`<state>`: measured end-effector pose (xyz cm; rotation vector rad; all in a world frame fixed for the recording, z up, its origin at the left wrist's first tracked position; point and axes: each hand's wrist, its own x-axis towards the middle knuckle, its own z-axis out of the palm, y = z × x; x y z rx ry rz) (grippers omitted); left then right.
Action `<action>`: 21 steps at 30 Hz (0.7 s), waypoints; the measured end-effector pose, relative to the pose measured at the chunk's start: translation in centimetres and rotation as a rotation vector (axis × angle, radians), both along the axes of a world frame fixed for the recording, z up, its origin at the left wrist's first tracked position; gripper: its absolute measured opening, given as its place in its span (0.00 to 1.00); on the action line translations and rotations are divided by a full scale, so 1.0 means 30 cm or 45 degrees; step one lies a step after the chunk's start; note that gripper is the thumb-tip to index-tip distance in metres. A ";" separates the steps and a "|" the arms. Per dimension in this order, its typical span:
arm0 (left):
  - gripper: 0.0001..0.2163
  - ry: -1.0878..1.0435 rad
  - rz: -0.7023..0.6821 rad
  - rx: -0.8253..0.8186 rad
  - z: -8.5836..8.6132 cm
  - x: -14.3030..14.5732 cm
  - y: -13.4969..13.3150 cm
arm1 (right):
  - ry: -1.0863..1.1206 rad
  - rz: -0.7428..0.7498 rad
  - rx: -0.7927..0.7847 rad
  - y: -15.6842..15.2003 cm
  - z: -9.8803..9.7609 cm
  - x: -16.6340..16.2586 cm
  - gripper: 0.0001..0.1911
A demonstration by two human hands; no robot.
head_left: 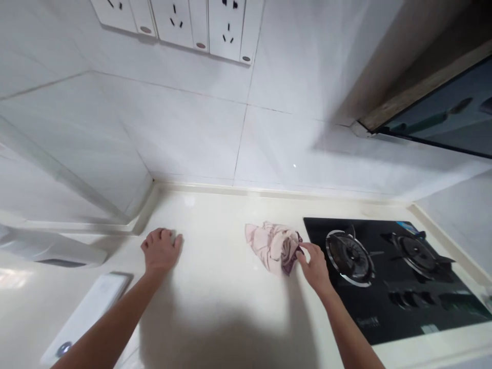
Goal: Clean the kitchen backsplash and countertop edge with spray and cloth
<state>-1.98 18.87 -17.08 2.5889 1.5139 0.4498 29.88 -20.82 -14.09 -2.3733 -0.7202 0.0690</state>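
A crumpled pink cloth [271, 243] lies on the cream countertop [223, 302], just left of the black gas hob [392, 277]. My right hand [315, 266] pinches the cloth's right edge with its fingertips. My left hand [160, 249] rests on the countertop further left, fingers curled loosely and holding nothing, close to the corner where the counter meets the white tiled wall.
The hob has two burners [349, 254] and sits at the right. A white flat device [90, 312] lies at the lower left, with a white curved object [46, 248] above it. Wall sockets [180, 23] are mounted high on the tiles. A dark window [442, 120] is at right.
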 end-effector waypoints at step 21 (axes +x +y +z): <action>0.22 0.106 0.071 -0.068 -0.001 -0.013 0.030 | -0.510 0.117 -0.197 0.454 -0.211 -0.253 0.24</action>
